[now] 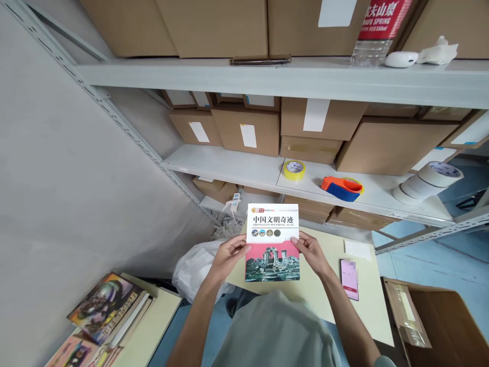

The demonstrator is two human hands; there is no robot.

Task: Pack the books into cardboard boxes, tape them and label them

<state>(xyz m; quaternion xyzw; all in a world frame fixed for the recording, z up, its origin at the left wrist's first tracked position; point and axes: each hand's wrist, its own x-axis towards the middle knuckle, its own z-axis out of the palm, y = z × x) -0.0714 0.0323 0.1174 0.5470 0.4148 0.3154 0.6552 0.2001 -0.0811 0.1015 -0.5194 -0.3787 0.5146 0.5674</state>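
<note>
A book (272, 250) with a white upper cover and a pink lower part showing stone ruins is held up in front of me, its cover facing me. My left hand (231, 253) grips its left edge, thumb on the cover. On the right edge, my right hand (310, 251) pinches it the same way, fingers behind. Below and behind the book lies a pale yellow table (367, 306). A phone (349, 279) with a pink screen rests on it, right of my right hand, near a white paper slip (357, 249).
Ahead, a metal shelf (237, 164) holds cardboard boxes (244, 133), yellow tape (294, 170), an orange-blue tape dispenser (342, 188) and white rolls (428, 182). Stacked books (110, 311) lie at lower left, beside a white plastic bag (191, 270). An open carton (443, 321) stands at lower right.
</note>
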